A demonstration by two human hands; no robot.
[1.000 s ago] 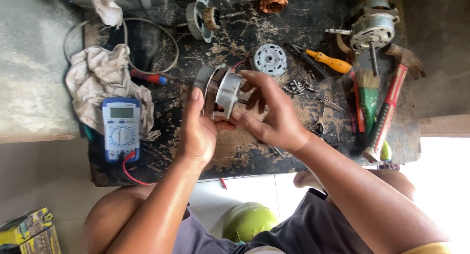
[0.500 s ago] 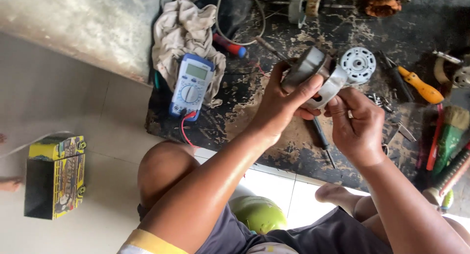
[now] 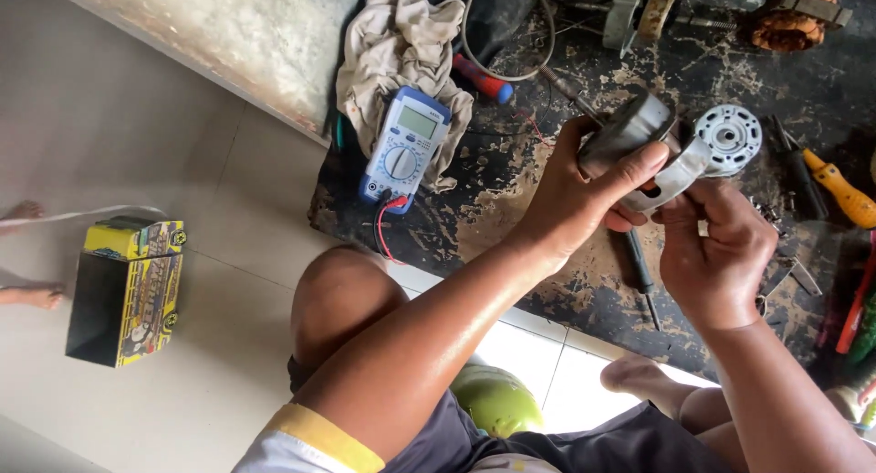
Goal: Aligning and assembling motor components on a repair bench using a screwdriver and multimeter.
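Both hands hold a grey metal motor housing (image 3: 639, 149) above the middle of the worn black tabletop (image 3: 511, 218). The left hand (image 3: 584, 195) has its grip clenched around the rounded, drum-shaped body, thumb laid across the smooth shell. The right hand (image 3: 716, 249) grasps the curved, lighter metal bracket end of the same housing with its fingertips.

Just beyond the housing, toward the far edge, lies a round pale-grey cast end cap (image 3: 727, 137) with holes and ribs. A slim black-handled screwdriver (image 3: 641, 277) lies flat beneath the hands, near the tabletop's near edge. At the right edge rests an orange-handled screwdriver (image 3: 844, 195).

Toward the left edge sits a blue and grey multimeter (image 3: 404, 146) with a round dial, partly resting on a crumpled, stained beige cloth (image 3: 392, 49). A red and blue handled tool (image 3: 482, 81) lies just beside the cloth. Near the far right corner is a copper-wound coil (image 3: 789, 26).

On the pale tiled floor (image 3: 182, 172) stands a black box-shaped battery (image 3: 128, 286) with a yellow printed label.
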